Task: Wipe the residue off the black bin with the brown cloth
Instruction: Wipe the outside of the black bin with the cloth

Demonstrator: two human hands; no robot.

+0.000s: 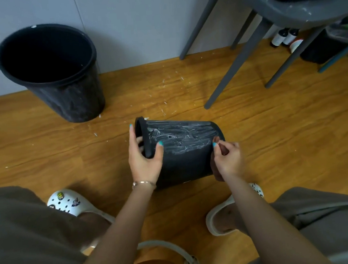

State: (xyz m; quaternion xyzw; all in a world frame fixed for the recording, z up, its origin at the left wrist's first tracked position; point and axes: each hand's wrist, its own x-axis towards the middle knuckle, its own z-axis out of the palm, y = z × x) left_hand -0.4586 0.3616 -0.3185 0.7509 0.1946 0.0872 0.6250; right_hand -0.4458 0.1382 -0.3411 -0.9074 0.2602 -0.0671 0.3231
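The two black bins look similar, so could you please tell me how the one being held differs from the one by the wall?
The held bin lies on its side, gripped at the rim by the left hand; the bin by the wall stands upright, untouched. The held bin looks smaller and bears white streaks; the other shows only faint marks. Both are black, round and tapered.

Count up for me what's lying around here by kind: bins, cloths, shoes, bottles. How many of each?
Black bins: 2, a small one on its side held in both hands and a big upright one by the wall
Brown cloths: 1, in the right hand
White shoes: 2
Bottles: 2, under the grey chair
Total: 7
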